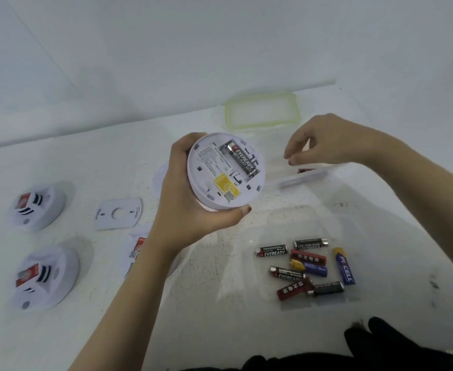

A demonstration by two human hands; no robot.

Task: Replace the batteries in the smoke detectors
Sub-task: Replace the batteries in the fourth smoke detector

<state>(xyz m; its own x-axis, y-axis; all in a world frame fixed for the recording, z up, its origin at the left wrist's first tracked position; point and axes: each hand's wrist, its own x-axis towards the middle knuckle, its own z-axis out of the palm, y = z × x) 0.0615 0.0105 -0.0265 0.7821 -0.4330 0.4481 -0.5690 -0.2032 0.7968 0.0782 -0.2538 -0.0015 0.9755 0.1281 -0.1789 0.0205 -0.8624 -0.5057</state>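
While aloft, left hand around detector.

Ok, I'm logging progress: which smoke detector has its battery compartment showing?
The smoke detector gripped in the left hand, turned back-up with an Eveready battery seated in its bay; the two detectors at far left lie face up.

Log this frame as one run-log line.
left hand: holds detector, back up | compartment: one Eveready battery in | right hand: over clear box, nothing visible in fingers | loose batteries: heaped at right
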